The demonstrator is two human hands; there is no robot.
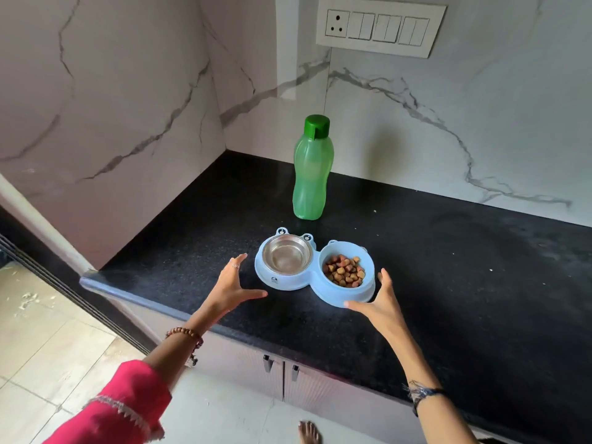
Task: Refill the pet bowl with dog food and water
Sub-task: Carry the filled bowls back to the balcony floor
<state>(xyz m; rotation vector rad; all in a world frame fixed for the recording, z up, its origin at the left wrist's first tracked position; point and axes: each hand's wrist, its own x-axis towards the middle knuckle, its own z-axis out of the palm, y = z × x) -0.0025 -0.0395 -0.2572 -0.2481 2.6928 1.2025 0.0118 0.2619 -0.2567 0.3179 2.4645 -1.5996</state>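
Note:
A light blue double pet bowl (312,280) sits on the black counter (448,267). Its left well holds a steel insert (286,258) that looks clear inside; whether water is in it I cannot tell. Its right well holds brown dog food (344,270). Behind the bowl stands a green bottle (312,169), upright, with its dark green cap shut. My left hand (232,285) hovers just left of the bowl, fingers spread, not touching it. My right hand (378,302) is spread at the bowl's right front edge, thumb against its rim.
Marble-pattern walls close the corner behind and left of the counter. A switch panel (379,25) is mounted high on the back wall. Cabinet doors with handles (267,363) are below the counter edge. A bare foot (309,432) stands on the tiled floor.

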